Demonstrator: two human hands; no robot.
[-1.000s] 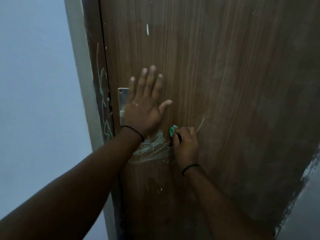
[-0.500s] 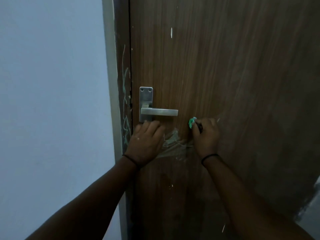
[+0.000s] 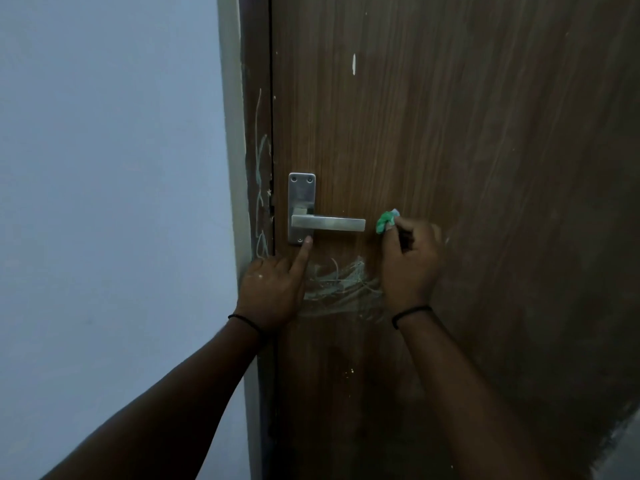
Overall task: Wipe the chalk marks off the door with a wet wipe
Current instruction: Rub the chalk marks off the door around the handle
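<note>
A brown wooden door (image 3: 467, 140) fills the view. Smeared white chalk marks (image 3: 343, 278) sit below the steel lever handle (image 3: 329, 224). My right hand (image 3: 410, 268) presses against the door right of the smear, fingers closed on a crumpled green and white wet wipe (image 3: 387, 221) that sticks out just past the lever's tip. My left hand (image 3: 272, 289) rests on the door's left edge, fingers curled, index finger pointing up and touching the bottom of the handle plate (image 3: 302, 206).
More chalk scribbles (image 3: 261, 188) run down the brown door frame left of the handle. A pale wall (image 3: 110, 202) lies to the left. A small white fleck (image 3: 353, 64) marks the door higher up. A lighter surface (image 3: 623, 445) shows at the bottom right.
My left hand has slid down off the handle from a flat spread palm to a curled hand with one finger pointing up. My right hand with the wipe has risen a little beside the lever.
</note>
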